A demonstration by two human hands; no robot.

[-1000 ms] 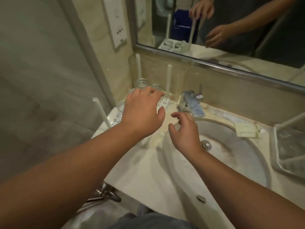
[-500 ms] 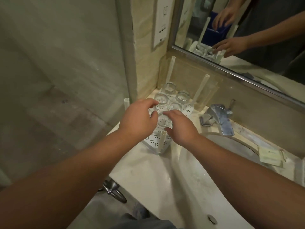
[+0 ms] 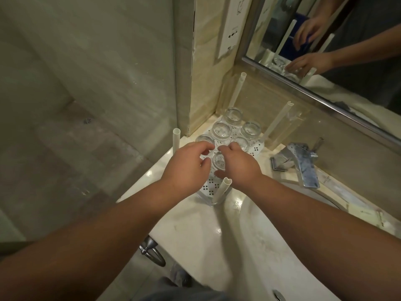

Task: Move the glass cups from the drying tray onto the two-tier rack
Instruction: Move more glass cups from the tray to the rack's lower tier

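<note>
A white perforated drying tray (image 3: 257, 148) with upright white posts stands in the counter's back left corner. Several clear glass cups (image 3: 222, 130) sit upside down on it. My right hand (image 3: 238, 168) curls round the nearest cup (image 3: 218, 161), fingers over its far side and thumb on its near side. My left hand (image 3: 186, 170) hovers just left of it with half-curled fingers. Its fingertips reach the left front cup (image 3: 205, 139), and nothing lies between fingers and thumb. The two-tier rack is out of view.
A metal faucet (image 3: 303, 168) stands right of the tray, above the sink basin (image 3: 282, 216). A mirror (image 3: 338, 53) runs along the back wall, with a wall socket (image 3: 231, 31) beside it. The tray's near post (image 3: 221, 190) rises between my wrists. A glass partition (image 3: 97, 94) bounds the left.
The view has swung left from the sink to the tray. Both hands moved onto the tray, and my right hand has closed round the nearest cup.
</note>
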